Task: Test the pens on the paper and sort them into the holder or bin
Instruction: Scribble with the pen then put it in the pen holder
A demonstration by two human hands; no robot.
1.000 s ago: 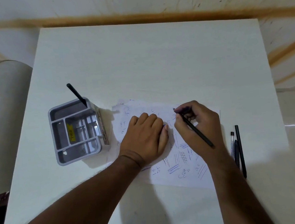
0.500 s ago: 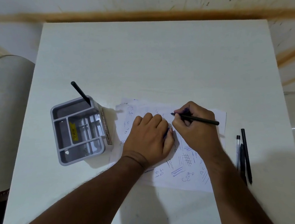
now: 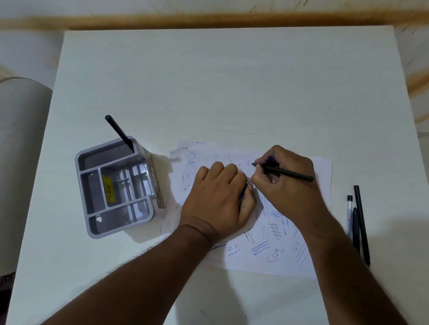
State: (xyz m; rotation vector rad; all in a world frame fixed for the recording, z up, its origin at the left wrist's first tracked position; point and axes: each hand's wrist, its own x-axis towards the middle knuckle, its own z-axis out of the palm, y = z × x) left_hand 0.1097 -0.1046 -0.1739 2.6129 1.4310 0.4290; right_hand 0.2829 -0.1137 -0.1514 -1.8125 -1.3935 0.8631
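A white sheet of paper (image 3: pixel 273 250) covered in blue scribbles lies on the white table (image 3: pixel 227 88). My right hand (image 3: pixel 288 189) grips a black pen (image 3: pixel 291 173), its tip touching the paper's upper part. My left hand (image 3: pixel 219 200) rests flat on the paper, fingers curled, and something blue shows under its fingertips. A grey compartment holder (image 3: pixel 117 189) stands left of the paper with one black pen (image 3: pixel 119 133) leaning in its back slot. Three pens (image 3: pixel 357 225) lie side by side on the table right of the paper.
A rounded grey chair back (image 3: pixel 1 144) sits beyond the table's left edge. The table's far half is bare white surface. A yellow label shows inside the holder. The floor lies beyond the right edge.
The pen in my right hand has swung from pointing down-right to lying nearly level, with its tip on the paper's top. My left hand has stayed put.
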